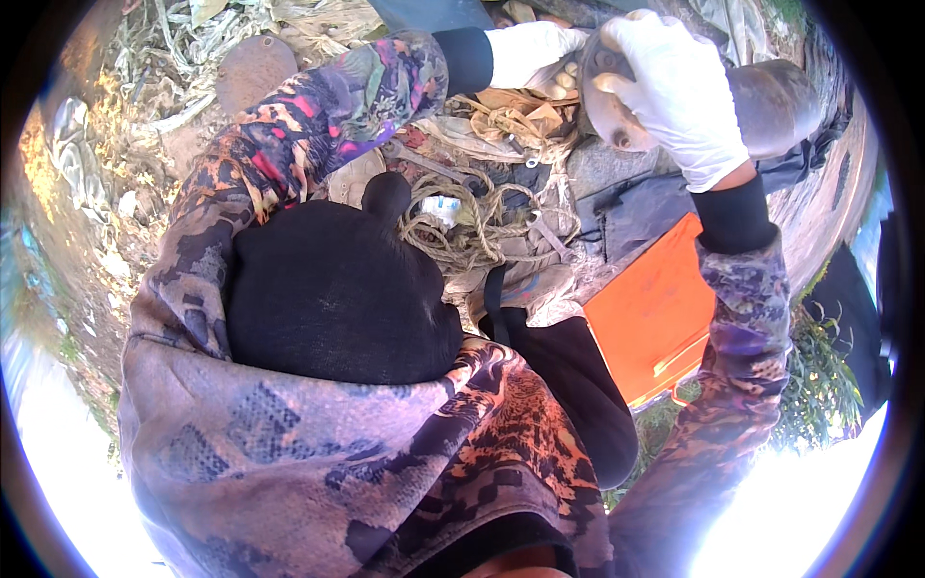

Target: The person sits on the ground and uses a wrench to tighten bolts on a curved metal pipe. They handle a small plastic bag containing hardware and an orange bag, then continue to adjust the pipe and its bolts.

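Gripping a round metal disc (617, 106) at the top of the frame, the gloved right hand (679, 91) curls over its upper edge while the left hand (530, 53), fingers closed, touches its left rim, above coiled rope (472, 226), a wrench (424, 162) and an orange box (655, 313) on littered ground.

An outdoor rural work spot: dry husks (183, 39), coiled rope (472, 226), green plants (819, 376) on bare ground.
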The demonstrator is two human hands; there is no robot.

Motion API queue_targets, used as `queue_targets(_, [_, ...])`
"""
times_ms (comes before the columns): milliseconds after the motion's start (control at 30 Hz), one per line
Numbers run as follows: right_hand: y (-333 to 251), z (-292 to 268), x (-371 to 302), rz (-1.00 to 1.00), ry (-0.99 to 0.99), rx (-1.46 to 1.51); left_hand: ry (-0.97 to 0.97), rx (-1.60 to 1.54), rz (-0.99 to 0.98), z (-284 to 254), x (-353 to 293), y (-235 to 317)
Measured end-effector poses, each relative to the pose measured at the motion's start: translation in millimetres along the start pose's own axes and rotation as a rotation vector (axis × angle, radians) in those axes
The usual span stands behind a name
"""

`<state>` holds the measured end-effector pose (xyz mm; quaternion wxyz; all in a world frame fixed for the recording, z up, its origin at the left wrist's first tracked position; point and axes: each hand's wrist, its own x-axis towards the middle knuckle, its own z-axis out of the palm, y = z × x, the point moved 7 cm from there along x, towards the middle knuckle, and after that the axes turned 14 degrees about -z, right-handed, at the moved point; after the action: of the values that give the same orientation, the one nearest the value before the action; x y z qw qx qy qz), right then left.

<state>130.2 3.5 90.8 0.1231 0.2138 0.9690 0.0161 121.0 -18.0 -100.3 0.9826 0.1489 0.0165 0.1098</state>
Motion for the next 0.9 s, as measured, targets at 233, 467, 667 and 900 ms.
queue_targets(233, [-4, -2, -3, -0.009, 0.055, 0.015, 0.262, -0.021, -0.031, 7, -3, 2])
queue_targets(467, [2, 7, -9, 0.002, 0.041, 0.047, 0.346, -0.026, -0.043, 3, -3, 1])
queue_targets(667, [7, 21, -9, 0.057, -0.096, -0.032, 0.100, -0.039, -0.024, -10, 0, -3])
queue_targets(900, [6, 17, -8, 0.063, -0.014, -0.002, 0.122, -0.062, -0.031, -5, 0, -2])
